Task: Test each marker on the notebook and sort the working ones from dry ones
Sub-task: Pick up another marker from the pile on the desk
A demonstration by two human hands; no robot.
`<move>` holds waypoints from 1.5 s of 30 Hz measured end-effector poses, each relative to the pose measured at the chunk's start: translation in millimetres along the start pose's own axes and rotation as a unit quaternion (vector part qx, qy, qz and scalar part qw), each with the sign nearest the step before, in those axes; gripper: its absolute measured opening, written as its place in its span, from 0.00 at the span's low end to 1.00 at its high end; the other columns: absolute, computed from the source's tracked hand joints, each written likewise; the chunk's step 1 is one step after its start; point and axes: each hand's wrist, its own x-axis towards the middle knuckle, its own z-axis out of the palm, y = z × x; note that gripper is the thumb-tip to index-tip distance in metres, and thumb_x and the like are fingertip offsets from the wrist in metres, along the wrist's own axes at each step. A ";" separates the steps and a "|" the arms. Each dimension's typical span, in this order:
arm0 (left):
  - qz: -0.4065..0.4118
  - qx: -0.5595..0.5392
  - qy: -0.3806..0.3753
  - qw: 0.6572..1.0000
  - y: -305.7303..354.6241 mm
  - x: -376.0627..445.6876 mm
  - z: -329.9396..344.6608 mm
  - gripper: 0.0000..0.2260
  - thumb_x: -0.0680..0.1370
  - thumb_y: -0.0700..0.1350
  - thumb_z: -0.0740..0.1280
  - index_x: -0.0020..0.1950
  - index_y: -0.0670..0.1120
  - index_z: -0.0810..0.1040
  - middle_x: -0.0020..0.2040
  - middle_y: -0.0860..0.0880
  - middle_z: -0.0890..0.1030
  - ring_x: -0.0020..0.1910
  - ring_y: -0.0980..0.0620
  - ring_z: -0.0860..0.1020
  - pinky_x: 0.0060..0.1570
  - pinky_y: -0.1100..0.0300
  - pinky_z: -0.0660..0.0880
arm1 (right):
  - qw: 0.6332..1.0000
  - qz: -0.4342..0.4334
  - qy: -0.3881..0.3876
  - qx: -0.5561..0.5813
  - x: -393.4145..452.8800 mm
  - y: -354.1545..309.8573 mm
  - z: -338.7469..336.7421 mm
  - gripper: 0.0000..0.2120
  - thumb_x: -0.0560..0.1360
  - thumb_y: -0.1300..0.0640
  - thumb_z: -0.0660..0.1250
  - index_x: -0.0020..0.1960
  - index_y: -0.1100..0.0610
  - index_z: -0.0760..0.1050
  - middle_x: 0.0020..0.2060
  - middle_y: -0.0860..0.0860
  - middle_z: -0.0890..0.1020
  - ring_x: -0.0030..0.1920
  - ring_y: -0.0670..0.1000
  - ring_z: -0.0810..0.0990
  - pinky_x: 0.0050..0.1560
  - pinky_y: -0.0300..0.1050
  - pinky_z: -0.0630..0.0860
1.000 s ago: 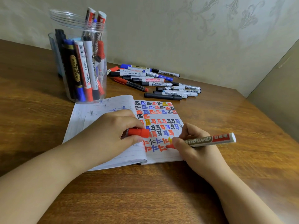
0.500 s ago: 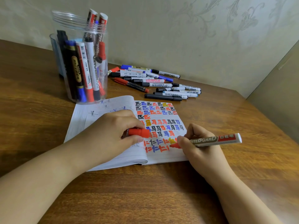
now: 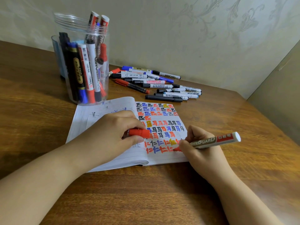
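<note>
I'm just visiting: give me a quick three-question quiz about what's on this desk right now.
1. True or false: the right hand holds the red marker tip-down on the notebook.
2. What does the left hand grip? A) red cap B) eraser C) blue marker
3. Fill in: the upright markers stand in a clear ____.

Key: 1 true; 2 A; 3 jar.

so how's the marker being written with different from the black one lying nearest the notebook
The red marker is uncapped, tilted in the right hand, tip on the notebook; the black marker is capped, lying flat on the table. The first has a labelled barrel, the second looks plain black.
</note>
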 end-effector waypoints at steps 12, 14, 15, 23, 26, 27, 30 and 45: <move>-0.065 -0.027 0.056 0.996 1.0 4.6 -17.8 0.12 0.72 0.46 0.70 0.55 0.53 0.79 0.48 0.60 0.76 0.45 0.64 0.73 0.46 0.75 0.70 | 0.981 0.038 -0.034 0.187 35.9 -67.7 -5.4 0.08 0.72 0.59 0.69 0.37 0.56 0.71 0.28 0.49 0.79 0.29 0.44 0.75 0.30 0.36 0.69; -0.085 -0.023 0.076 0.993 -0.8 4.5 -19.5 0.12 0.72 0.46 0.70 0.55 0.52 0.79 0.48 0.59 0.75 0.47 0.62 0.73 0.44 0.75 0.69 | 0.976 0.007 -0.057 0.212 48.8 -77.3 6.8 0.09 0.73 0.57 0.69 0.37 0.57 0.71 0.25 0.49 0.74 0.25 0.43 0.68 0.27 0.35 0.65; -0.096 -0.022 0.085 0.992 -2.4 4.3 -19.6 0.12 0.72 0.47 0.70 0.56 0.52 0.78 0.48 0.60 0.75 0.47 0.63 0.72 0.42 0.77 0.68 | 0.972 -0.002 -0.049 0.228 53.7 -78.7 15.5 0.10 0.74 0.57 0.67 0.37 0.57 0.70 0.25 0.48 0.72 0.25 0.43 0.66 0.27 0.35 0.63; -0.121 -0.024 0.121 0.985 -12.9 7.0 -19.3 0.12 0.73 0.46 0.70 0.56 0.52 0.79 0.50 0.58 0.77 0.47 0.62 0.73 0.46 0.75 0.70 | 0.950 0.051 0.024 0.307 55.7 -63.8 44.7 0.13 0.77 0.63 0.61 0.34 0.56 0.65 0.21 0.47 0.71 0.24 0.44 0.68 0.27 0.37 0.64; -0.119 -0.034 0.114 0.986 -10.2 6.8 -18.3 0.13 0.73 0.45 0.70 0.57 0.51 0.79 0.51 0.57 0.78 0.50 0.60 0.75 0.52 0.67 0.73 | 0.947 0.057 0.018 0.314 52.3 -57.3 42.9 0.14 0.76 0.63 0.61 0.33 0.55 0.64 0.20 0.47 0.70 0.24 0.45 0.65 0.28 0.37 0.62; -0.119 -0.033 0.110 0.986 -9.2 6.6 -17.7 0.13 0.73 0.46 0.70 0.57 0.52 0.79 0.51 0.58 0.77 0.50 0.60 0.74 0.50 0.69 0.72 | 0.947 0.061 0.014 0.314 51.9 -55.7 43.5 0.15 0.76 0.63 0.61 0.32 0.55 0.65 0.21 0.47 0.70 0.25 0.46 0.65 0.29 0.39 0.62; -0.104 -0.029 0.103 0.989 -8.2 5.6 -17.3 0.13 0.72 0.45 0.70 0.56 0.52 0.79 0.48 0.62 0.75 0.48 0.64 0.74 0.48 0.74 0.69 | 0.948 0.063 0.000 0.312 50.8 -55.5 46.3 0.16 0.76 0.63 0.61 0.30 0.53 0.65 0.20 0.48 0.71 0.25 0.46 0.65 0.31 0.41 0.62; -0.027 -0.047 0.086 0.995 6.4 -2.6 -19.7 0.09 0.73 0.47 0.68 0.53 0.49 0.81 0.39 0.65 0.74 0.52 0.69 0.71 0.47 0.75 0.69 | 0.909 0.065 -0.053 0.408 42.8 -55.2 63.6 0.19 0.76 0.66 0.59 0.29 0.54 0.60 0.20 0.49 0.60 0.22 0.46 0.55 0.25 0.40 0.55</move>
